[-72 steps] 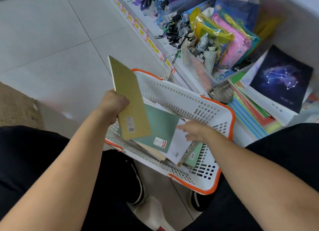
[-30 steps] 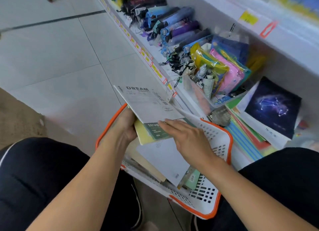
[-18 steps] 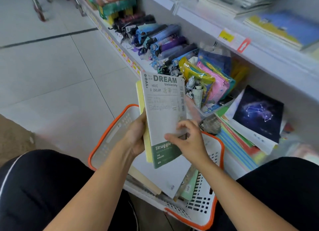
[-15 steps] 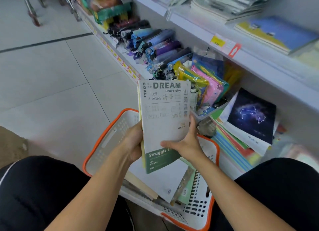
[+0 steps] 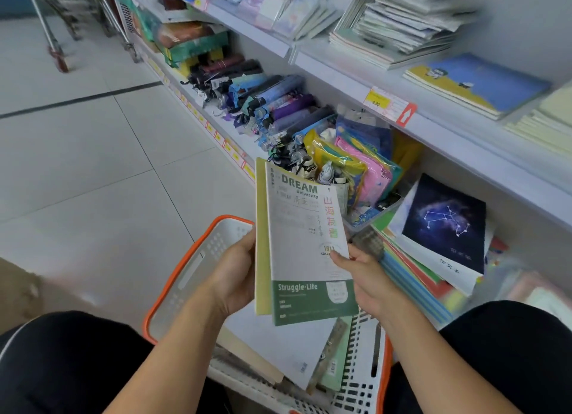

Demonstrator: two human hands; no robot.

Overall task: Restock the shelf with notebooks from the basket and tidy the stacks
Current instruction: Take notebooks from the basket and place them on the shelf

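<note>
I hold two notebooks upright above the basket: a white and green "DREAM University" notebook [image 5: 305, 246] in front and a yellow notebook [image 5: 262, 240] behind it. My left hand [image 5: 233, 277] grips their left edge. My right hand [image 5: 360, 274] pinches the right edge of the front one. Below sits the white basket with an orange rim [image 5: 188, 265], with several more notebooks [image 5: 278, 348] lying in it. A dark constellation notebook [image 5: 445, 221] tops a stack on the bottom shelf to the right.
Folded umbrellas [image 5: 272, 104] and colourful plastic pouches [image 5: 362, 166] fill the bottom shelf. The upper shelf [image 5: 439, 129] carries notebook stacks [image 5: 402, 26] and a blue and yellow one [image 5: 476, 85]. A tiled floor lies to the left, with a trolley [image 5: 55, 26] at the far left.
I lifted the notebooks out of the basket and stood them upright. My right hand moved from the basket to the front notebook's right edge. My view tilted up to the upper shelf.
</note>
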